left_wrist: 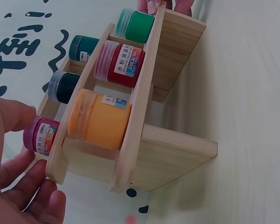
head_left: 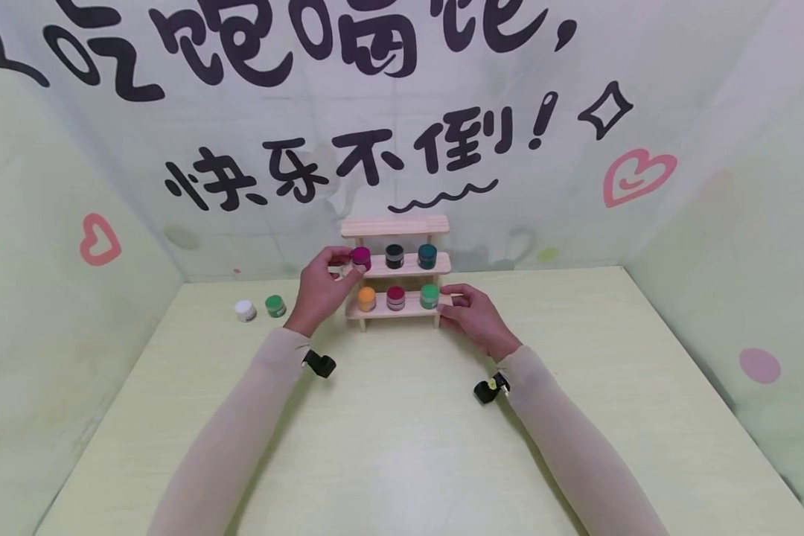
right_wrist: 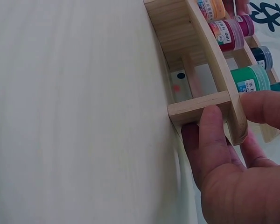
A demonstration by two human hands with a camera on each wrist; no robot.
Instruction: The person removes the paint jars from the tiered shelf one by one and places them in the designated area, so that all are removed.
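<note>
A small three-step wooden rack (head_left: 402,223) stands at the back of the table. My left hand (head_left: 324,286) pinches a magenta paint jar (left_wrist: 41,135) at the left end of the middle step. Beside that jar sit a black paint jar (head_left: 394,257) and a dark teal paint jar (head_left: 427,257). An orange paint jar (left_wrist: 100,119), a red paint jar (left_wrist: 119,64) and a green paint jar (right_wrist: 250,79) line the bottom step. At the rack's lower right end, my right hand (head_left: 472,316) grips the step and its leg, thumb near the green jar.
On the table left of the rack are a white paint jar (head_left: 244,310) and another green paint jar (head_left: 275,306). A fabric wall (head_left: 402,171) with printed black writing rises right behind the rack. The top step holds no jars.
</note>
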